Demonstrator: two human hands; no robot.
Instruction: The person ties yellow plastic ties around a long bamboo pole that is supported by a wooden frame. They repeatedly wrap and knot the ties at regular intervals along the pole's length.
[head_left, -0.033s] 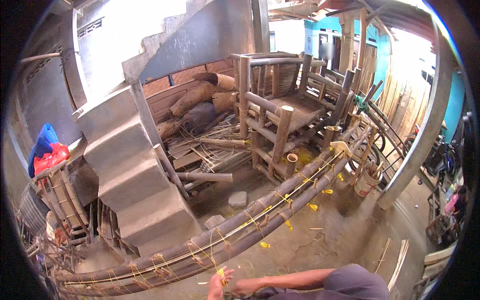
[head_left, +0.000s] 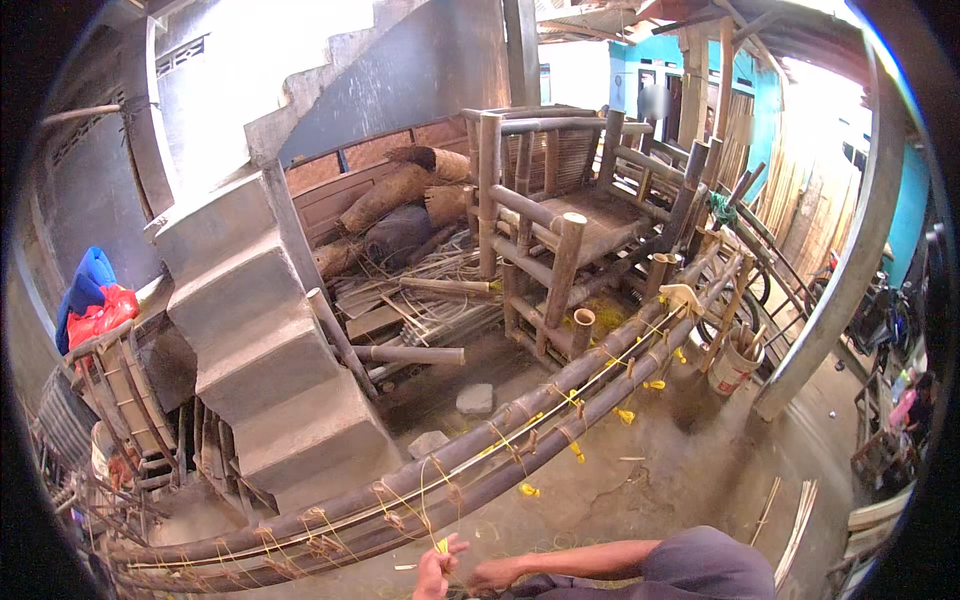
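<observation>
At the bottom centre, my left hand [head_left: 433, 574] is closed round a small bundle of yellow twine [head_left: 442, 546], palm side partly turned up. A thin yellow strand rises from it to the long bamboo frame [head_left: 520, 462] just beyond. My right hand [head_left: 492, 574] is close beside it on the right, fingers curled in; anything between them is too small to make out. Two dark bamboo poles form the frame, with a pale strip and taut yellow line between them. Twine ties and brown loops sit along its length, and several yellow bundles [head_left: 625, 416] hang from it.
Concrete steps [head_left: 265, 350] rise at the left. A bamboo chair [head_left: 565, 235] stands beyond the frame, near a heap of split bamboo [head_left: 430, 300]. To the right are a white bucket [head_left: 735, 362], a leaning post [head_left: 830, 260] and loose bamboo sticks [head_left: 798, 525]. Stones [head_left: 475, 398] lie on the floor.
My left hand has shifted very slightly, its fingers a little more curled round the yellow twine. Everything else looks the same.
</observation>
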